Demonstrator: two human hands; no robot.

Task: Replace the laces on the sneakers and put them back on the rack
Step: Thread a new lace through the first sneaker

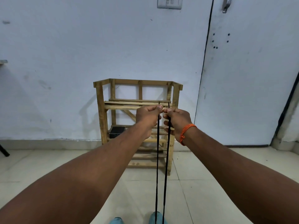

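Rough bare-wood rack [101, 113], matt woven black laces [157, 159], glossy tiled floor [202, 191], matt painted wall [97, 46].

Your one view comes from the wide-angle camera on your head, facing forward and tilted down along both outstretched forearms. Your left hand [148, 116] and right hand [177, 120] sit mid-frame, close, each pinching the black flat shoelace [157, 159]. Straight ahead and farther off, the slatted wooden rack [100, 110] stands against the pale wall [80, 54]. Cream floor tiles [202, 191] fill the bottom edge.

Scuffed pale-blue wall [80, 54], cream tiled floor [40, 167], grey door [250, 78] right, perhaps a switch plate [169, 3] above.
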